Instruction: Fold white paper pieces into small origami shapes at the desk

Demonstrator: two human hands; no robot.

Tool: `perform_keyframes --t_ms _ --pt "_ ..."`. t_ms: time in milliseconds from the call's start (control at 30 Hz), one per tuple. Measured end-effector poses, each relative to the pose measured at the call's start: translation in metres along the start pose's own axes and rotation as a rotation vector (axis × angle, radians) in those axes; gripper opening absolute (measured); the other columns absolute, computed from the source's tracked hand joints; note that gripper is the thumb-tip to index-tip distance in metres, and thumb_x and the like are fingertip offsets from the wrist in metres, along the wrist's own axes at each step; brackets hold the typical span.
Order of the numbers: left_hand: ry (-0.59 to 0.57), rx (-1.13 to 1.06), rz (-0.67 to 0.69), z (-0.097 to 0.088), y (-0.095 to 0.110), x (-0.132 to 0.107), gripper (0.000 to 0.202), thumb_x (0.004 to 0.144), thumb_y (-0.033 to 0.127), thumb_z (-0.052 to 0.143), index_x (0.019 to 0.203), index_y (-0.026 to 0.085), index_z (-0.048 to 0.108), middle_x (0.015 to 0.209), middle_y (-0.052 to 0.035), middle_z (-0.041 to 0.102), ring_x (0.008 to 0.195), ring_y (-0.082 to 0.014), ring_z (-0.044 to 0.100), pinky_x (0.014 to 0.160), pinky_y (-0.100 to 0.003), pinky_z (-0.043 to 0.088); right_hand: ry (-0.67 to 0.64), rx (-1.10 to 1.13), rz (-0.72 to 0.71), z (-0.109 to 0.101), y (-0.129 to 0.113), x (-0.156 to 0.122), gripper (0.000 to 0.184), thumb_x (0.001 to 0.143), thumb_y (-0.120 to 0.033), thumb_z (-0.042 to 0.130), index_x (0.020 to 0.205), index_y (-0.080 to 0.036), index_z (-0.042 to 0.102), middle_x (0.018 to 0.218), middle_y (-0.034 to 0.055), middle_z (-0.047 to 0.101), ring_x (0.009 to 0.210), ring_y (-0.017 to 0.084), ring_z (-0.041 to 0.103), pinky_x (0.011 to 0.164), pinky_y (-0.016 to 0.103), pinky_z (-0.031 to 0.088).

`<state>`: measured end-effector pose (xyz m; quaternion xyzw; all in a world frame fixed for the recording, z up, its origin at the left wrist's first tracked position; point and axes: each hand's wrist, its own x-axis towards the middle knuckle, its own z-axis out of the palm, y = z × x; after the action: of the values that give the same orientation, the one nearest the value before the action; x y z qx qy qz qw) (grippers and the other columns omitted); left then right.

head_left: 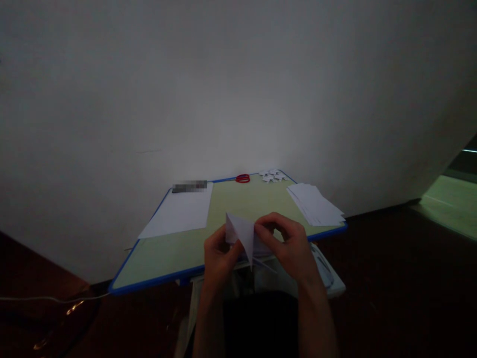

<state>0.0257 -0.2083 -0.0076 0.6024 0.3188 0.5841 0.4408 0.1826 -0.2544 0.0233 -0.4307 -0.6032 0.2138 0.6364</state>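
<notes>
Your left hand [218, 258] and your right hand [288, 246] are both closed on one folded piece of white paper [242, 233], which you hold up just above the near edge of the small table [164, 258]. The left fingers pinch its lower left side from beneath. The right hand grips its right side, thumb and forefinger curled over the top fold. The paper has been folded into a pointed shape: one corner stands up toward the wall, and a narrow tip points down between your wrists.

The table has a pale green top and a blue rim, and it stands against a plain white wall [223, 89]. On the left of the top lies a flat white sheet [179, 214]. At its far edge sits a dark strip [189, 186] that is blurred, so no writing on it can be read. At the far edge, a red loop [242, 178], perhaps a band or scissor handles, lies close to a cluster of small folded white paper shapes [273, 175] in the far right corner. A fanned stack of white sheets [315, 205] lies along the right side, well apart from your hands. No brand, label or legible text shows anywhere. The floor around the table is dark.
</notes>
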Motion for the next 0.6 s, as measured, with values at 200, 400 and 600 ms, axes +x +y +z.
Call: perform_keyframes --t_ms 200,400,600 --pt "-0.076 0.046 0.044 -0.0038 0.0032 0.0005 0.025 0.067 0.036 0.087 0.078 0.014 0.081 0.071 -0.0051 0.073 0.066 -0.0191 0.061 0.06 -0.025 0.047 -0.009 -0.073 -0.037 -0.0051 -0.0051 -0.0005 0.011 0.084 -0.017 0.068 0.074 -0.021 0.07 0.069 -0.0029 0.068 0.068 0.014 0.059 0.066 0.028 0.043" --pt "-0.102 0.073 0.048 -0.0038 0.005 -0.0003 0.025 0.069 0.036 0.087 0.077 0.013 0.08 0.071 -0.0054 0.073 0.065 -0.0185 0.061 0.059 -0.025 0.047 0.023 -0.118 -0.032 -0.0054 -0.0059 -0.0017 0.013 0.083 -0.016 0.068 0.071 -0.021 0.069 0.067 -0.004 0.066 0.067 0.014 0.057 0.067 0.028 0.043" --pt "-0.012 -0.013 0.031 -0.005 -0.0011 0.0021 0.028 0.068 0.034 0.087 0.087 0.014 0.08 0.075 -0.0045 0.076 0.066 -0.02 0.067 0.061 -0.026 0.052 -0.053 -0.064 -0.035 -0.0047 -0.0014 -0.001 0.006 0.09 -0.021 0.07 0.089 -0.022 0.076 0.084 -0.0007 0.074 0.078 0.015 0.063 0.072 0.027 0.046"
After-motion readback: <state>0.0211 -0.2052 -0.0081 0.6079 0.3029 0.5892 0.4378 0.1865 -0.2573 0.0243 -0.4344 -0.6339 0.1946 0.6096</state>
